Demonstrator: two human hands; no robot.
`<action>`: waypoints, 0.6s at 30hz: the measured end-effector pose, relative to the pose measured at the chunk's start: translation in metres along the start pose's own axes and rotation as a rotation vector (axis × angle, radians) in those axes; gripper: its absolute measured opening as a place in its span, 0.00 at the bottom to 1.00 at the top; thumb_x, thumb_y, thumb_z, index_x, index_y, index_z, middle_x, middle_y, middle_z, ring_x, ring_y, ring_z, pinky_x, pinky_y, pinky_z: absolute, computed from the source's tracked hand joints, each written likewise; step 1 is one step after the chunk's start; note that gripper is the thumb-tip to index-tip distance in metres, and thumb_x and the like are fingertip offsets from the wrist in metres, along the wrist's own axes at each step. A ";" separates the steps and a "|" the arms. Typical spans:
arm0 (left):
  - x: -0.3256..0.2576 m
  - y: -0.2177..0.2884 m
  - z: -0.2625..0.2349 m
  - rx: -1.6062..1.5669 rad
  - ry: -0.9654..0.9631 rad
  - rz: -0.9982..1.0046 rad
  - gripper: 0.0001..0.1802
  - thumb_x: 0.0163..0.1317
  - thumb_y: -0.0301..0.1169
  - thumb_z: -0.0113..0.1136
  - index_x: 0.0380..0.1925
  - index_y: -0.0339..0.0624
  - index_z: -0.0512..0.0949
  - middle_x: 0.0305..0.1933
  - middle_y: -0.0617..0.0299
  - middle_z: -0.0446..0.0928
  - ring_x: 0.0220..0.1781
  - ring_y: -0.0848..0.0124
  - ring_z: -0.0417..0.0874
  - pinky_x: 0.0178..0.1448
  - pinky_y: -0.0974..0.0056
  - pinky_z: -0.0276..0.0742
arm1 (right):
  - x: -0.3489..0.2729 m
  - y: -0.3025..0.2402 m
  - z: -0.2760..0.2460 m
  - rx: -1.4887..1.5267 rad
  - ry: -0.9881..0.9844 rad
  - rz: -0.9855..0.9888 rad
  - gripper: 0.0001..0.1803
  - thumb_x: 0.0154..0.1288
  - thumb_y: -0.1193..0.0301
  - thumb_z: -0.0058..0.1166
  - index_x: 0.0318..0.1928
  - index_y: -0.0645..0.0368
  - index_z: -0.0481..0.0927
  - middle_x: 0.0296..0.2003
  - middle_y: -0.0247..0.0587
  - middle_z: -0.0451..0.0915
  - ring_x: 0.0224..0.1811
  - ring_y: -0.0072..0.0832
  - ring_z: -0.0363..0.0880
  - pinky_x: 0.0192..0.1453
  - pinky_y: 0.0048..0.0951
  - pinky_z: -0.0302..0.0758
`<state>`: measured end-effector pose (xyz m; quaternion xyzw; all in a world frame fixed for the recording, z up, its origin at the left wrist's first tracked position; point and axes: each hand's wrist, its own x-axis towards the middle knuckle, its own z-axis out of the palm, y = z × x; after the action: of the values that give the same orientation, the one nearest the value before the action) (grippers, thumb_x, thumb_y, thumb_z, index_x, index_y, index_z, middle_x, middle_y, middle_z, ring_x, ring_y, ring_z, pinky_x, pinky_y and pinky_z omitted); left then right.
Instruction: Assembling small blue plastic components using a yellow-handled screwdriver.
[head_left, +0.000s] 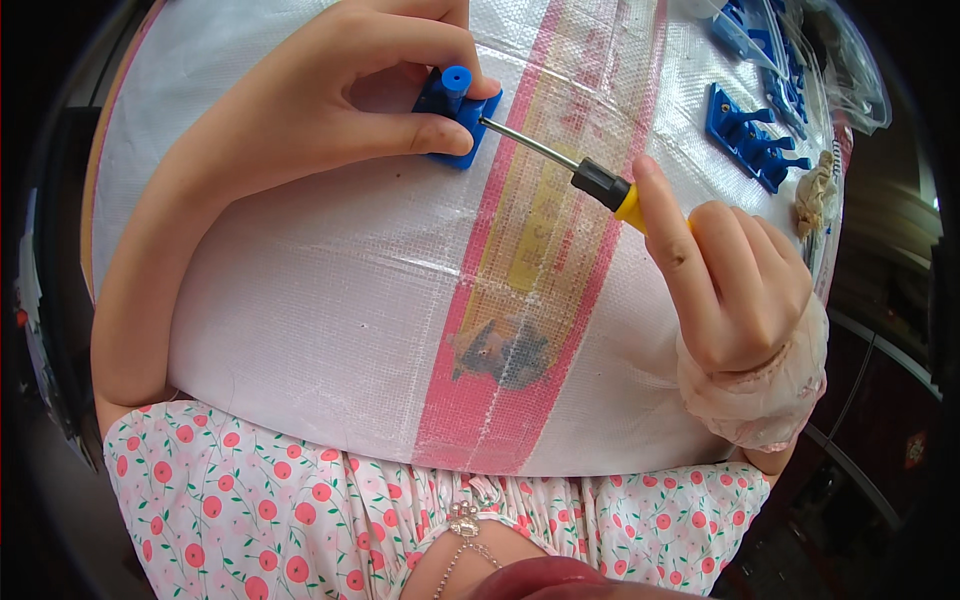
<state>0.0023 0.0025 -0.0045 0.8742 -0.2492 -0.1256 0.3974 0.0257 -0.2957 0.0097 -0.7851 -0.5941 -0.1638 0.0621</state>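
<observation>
Between the thumb and fingers of my left hand (365,95) is a small blue plastic hook plate (472,125), a flat rectangle with a round peg standing up from it. My right hand (735,270) is closed around the yellow handle of a screwdriver (545,152), its index finger lying along the handle. The metal shaft points left and its tip meets the plate's right part, beside a small hole or screw; which of these, I cannot tell. A scrunched pale cuff wraps my right wrist.
A woven white sheet (300,320) with a pink and yellow printed band covers the table. Toward the right edge lie a blue rack with several hooks (755,138), more blue parts (765,50), clear plastic bags (845,65) and a crumpled tan piece (815,195).
</observation>
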 end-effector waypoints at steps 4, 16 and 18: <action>0.000 -0.001 -0.002 -0.042 0.012 -0.020 0.16 0.52 0.35 0.76 0.38 0.41 0.84 0.35 0.62 0.73 0.41 0.69 0.71 0.43 0.65 0.65 | 0.007 0.003 -0.007 0.216 -0.081 0.118 0.26 0.49 0.79 0.70 0.53 0.64 0.83 0.21 0.36 0.71 0.18 0.22 0.69 0.21 0.22 0.65; -0.001 -0.003 0.000 -0.161 -0.001 -0.069 0.15 0.51 0.33 0.77 0.37 0.41 0.85 0.37 0.62 0.76 0.41 0.71 0.72 0.40 0.67 0.67 | -0.004 0.041 0.037 0.855 -0.017 0.170 0.19 0.58 0.78 0.66 0.52 0.65 0.82 0.34 0.47 0.84 0.27 0.30 0.83 0.30 0.21 0.75; -0.001 -0.002 0.000 -0.153 -0.002 -0.077 0.15 0.51 0.33 0.77 0.37 0.41 0.85 0.37 0.62 0.76 0.41 0.71 0.73 0.40 0.68 0.68 | -0.002 0.027 0.021 0.716 -0.076 0.178 0.23 0.57 0.81 0.65 0.55 0.67 0.80 0.26 0.41 0.78 0.22 0.23 0.74 0.25 0.24 0.68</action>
<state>0.0018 0.0039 -0.0058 0.8502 -0.2056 -0.1602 0.4575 0.0550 -0.2995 -0.0080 -0.7678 -0.5450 0.0896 0.3247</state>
